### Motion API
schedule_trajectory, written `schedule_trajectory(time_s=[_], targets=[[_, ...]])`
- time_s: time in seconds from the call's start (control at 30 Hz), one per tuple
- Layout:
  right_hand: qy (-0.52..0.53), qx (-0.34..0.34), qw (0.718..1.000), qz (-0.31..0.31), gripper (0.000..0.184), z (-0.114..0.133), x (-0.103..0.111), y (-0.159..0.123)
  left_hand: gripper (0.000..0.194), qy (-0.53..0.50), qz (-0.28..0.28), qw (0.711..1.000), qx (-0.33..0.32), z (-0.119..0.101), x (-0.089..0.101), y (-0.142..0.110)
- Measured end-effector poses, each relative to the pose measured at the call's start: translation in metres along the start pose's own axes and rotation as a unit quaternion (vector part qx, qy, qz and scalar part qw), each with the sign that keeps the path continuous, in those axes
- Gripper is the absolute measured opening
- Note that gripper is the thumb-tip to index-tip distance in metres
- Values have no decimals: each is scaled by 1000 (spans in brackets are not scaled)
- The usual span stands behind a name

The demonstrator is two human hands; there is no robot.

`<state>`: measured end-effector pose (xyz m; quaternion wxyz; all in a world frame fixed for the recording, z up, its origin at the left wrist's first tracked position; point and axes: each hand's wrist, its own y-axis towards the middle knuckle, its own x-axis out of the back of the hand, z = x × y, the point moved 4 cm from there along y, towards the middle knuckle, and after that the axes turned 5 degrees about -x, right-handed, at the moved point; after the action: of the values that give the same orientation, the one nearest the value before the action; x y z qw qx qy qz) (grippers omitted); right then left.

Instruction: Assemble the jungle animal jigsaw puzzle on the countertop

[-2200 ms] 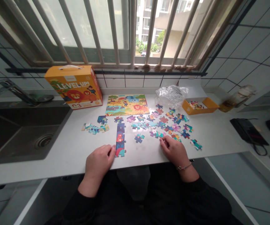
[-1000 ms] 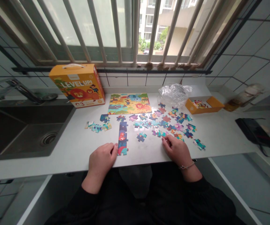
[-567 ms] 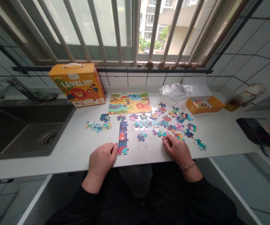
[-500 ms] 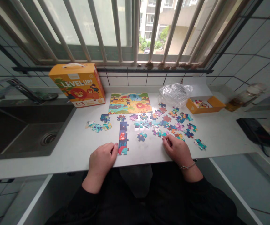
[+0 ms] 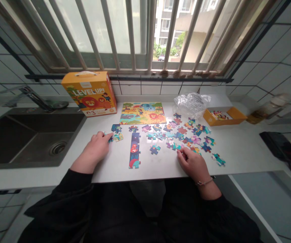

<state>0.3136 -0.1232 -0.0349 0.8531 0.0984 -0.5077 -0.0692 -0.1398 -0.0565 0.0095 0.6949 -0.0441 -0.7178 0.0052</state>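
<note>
My left hand [image 5: 96,146] lies over the small group of puzzle pieces at the left, its fingers stretched out and partly covering them. A yellow-and-teal puzzle piece [image 5: 118,136] shows just beyond its fingertips. My right hand [image 5: 193,162] rests loosely curled on the counter, with its fingertips beside a teal-and-pink puzzle piece [image 5: 172,145]; no piece shows in its grasp. Between the hands stands an upright strip of joined puzzle pieces [image 5: 134,150], dark blue with a red animal. A single blue puzzle piece [image 5: 154,149] lies to the strip's right.
Several loose pieces spread over the white counter [image 5: 120,173] at right of centre. Behind them are a finished picture sheet [image 5: 142,113], an orange game box [image 5: 91,94], crumpled clear plastic [image 5: 192,103] and a small orange tray [image 5: 223,118]. A sink [image 5: 34,135] borders the left.
My left hand has moved left and away from me, from beside the joined strip to the left group of pieces. The right hand stays in place, and the view has shifted slightly.
</note>
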Motion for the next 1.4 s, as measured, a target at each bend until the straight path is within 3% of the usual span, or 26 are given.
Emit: schedule_trajectory(time_s=[0.07,0.17,0.37,0.5,0.57,0.67,0.73,0.83,1.03,1.23,1.4], targets=[[1,0,1000,0,37,0,0,0,61,-2,51,998,-34,9,4,11],[2,3,1000,-4,38,0,0,0,54,-7,71,995,-68,18,14,23],[3,4,1000,-5,37,3,2,1,30,-22,42,996,-82,28,32,34],[8,3,1000,-3,37,2,1,2,19,-164,17,986,-31,24,34,14],[8,1,1000,-1,37,0,0,2,27,-300,19,954,-16,10,28,-6],[8,-3,1000,1,36,-2,-1,2,49,-501,56,864,15,-23,11,-38],[7,-3,1000,-1,36,-1,0,2,64,-575,83,813,35,-47,0,-57],[3,1,1000,-2,36,0,1,1,68,-611,97,784,51,-73,-11,-75],[3,3,1000,-3,37,2,3,2,64,-595,131,792,35,-91,-16,-98],[5,-3,1000,-6,36,0,2,1,51,-534,138,834,35,-91,-21,-110],[0,0,1000,-8,36,-1,1,1,44,-508,135,848,65,-92,-23,-112]])
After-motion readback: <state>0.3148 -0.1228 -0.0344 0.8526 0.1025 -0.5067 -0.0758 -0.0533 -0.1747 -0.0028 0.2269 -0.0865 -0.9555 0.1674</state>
